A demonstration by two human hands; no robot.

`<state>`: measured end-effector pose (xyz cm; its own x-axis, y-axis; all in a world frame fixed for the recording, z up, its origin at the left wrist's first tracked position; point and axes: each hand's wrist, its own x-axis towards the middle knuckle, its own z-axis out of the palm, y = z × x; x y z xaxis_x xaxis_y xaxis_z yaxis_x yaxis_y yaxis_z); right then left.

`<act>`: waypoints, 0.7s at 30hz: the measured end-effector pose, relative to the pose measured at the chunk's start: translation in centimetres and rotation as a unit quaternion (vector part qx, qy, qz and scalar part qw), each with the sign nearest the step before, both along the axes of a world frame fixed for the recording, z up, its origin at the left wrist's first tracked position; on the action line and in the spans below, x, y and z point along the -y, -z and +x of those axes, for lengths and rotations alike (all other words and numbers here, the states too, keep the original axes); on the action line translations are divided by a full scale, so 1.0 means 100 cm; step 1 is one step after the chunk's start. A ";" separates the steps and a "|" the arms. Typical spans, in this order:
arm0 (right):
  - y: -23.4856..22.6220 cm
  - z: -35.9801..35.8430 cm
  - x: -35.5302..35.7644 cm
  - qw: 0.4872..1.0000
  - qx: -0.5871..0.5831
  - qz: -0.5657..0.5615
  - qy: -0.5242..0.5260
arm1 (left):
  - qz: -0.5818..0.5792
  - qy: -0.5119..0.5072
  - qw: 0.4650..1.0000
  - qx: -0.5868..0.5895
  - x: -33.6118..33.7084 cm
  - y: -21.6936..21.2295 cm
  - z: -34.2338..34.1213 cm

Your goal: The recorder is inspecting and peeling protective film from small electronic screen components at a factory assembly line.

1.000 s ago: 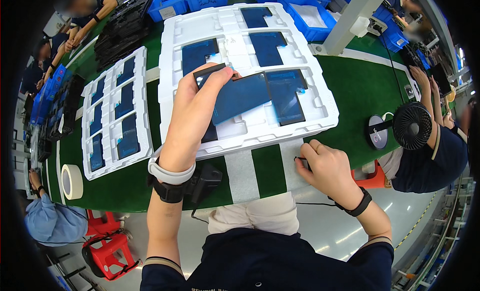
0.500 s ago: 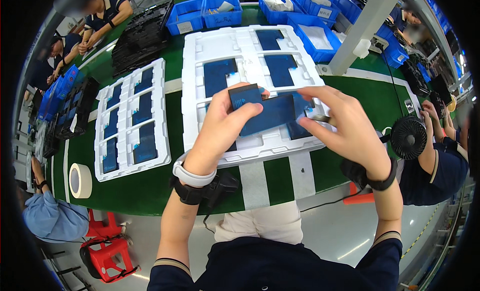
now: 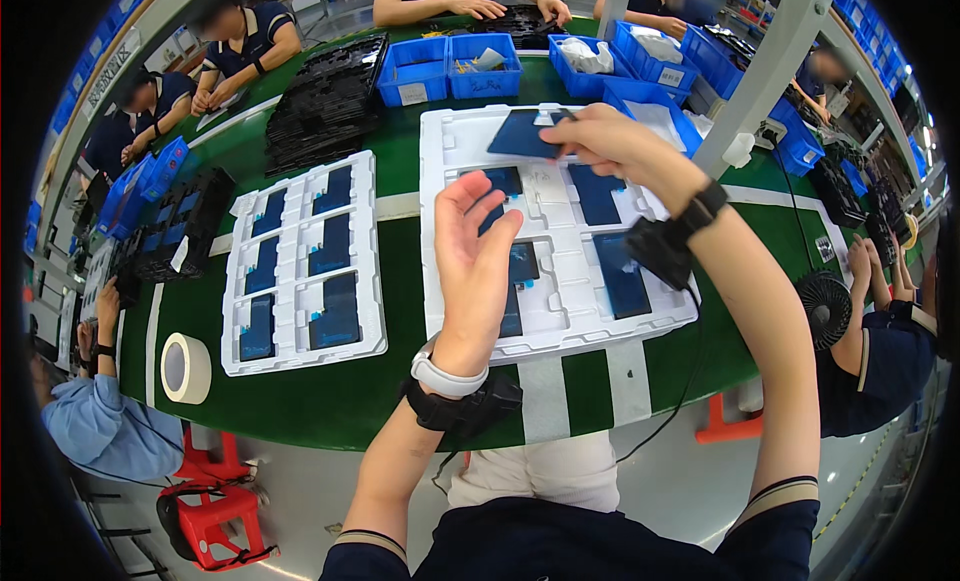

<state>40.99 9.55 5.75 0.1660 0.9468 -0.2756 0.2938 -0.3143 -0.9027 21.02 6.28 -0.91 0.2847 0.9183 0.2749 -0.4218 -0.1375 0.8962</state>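
Observation:
My right hand [image 3: 612, 143] pinches a flat dark-blue panel [image 3: 516, 137] with a small notch by its edge. The panel is tilted over the far-left compartment of the large white plastic tray [image 3: 544, 219]. My left hand [image 3: 474, 266] is over the tray's left side, fingers stretched out and empty. Beneath and beside it, similar blue panels lie in their compartments, one [image 3: 622, 271] at the near right. Part of the tray is hidden by my hands and wrists. To the left, a smaller white tray [image 3: 297, 219] holds several more blue panels.
A roll of cream tape [image 3: 186, 368] stands near the table's left front edge. Stacked black parts [image 3: 322, 101] and blue bins [image 3: 413, 71] line the far side. A grey post [image 3: 765, 76] rises at the back right, and a black fan [image 3: 824, 309] is at right. People work around the table.
My right hand has carried the panel away from my left hand to the tray's far-left compartment. My left hand has let go and opened. The view has shifted, showing more of the far side.

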 end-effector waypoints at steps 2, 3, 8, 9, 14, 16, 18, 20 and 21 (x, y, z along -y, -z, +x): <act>0.014 -0.013 -0.028 0.997 -0.009 0.012 0.069 | -0.018 0.021 1.000 0.007 -0.001 -0.002 -0.001; 0.021 -0.020 -0.037 0.997 -0.026 0.023 0.073 | -0.029 0.027 0.999 0.011 -0.001 -0.002 -0.001; 0.040 -0.046 -0.059 0.995 -0.026 0.014 0.099 | -0.054 0.051 0.997 0.017 -0.001 -0.002 -0.002; 0.040 -0.048 -0.060 0.997 -0.004 0.000 0.078 | -0.056 0.054 0.997 0.024 0.000 -0.002 -0.001; 0.035 -0.046 -0.053 0.973 0.231 0.015 0.009 | -0.053 0.074 0.996 0.009 -0.001 -0.001 -0.001; 0.033 -0.039 -0.046 0.972 0.230 0.036 -0.014 | -0.050 0.082 0.995 0.002 -0.001 -0.001 -0.002; 0.034 -0.037 -0.041 0.941 0.306 0.129 -0.063 | -0.047 0.092 0.995 -0.005 -0.001 -0.002 -0.002; 0.039 -0.039 -0.039 0.913 0.338 0.193 -0.121 | -0.045 0.084 0.995 -0.004 0.000 -0.002 -0.002; 0.042 -0.041 -0.038 0.906 0.338 0.207 -0.150 | -0.046 0.082 0.996 -0.004 0.000 -0.003 -0.002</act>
<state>36.92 13.31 1.54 -0.1183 0.9762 0.1820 0.8397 0.1962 -0.5064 20.79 6.28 -0.62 0.4341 0.8806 0.1900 -0.4252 0.0144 0.9050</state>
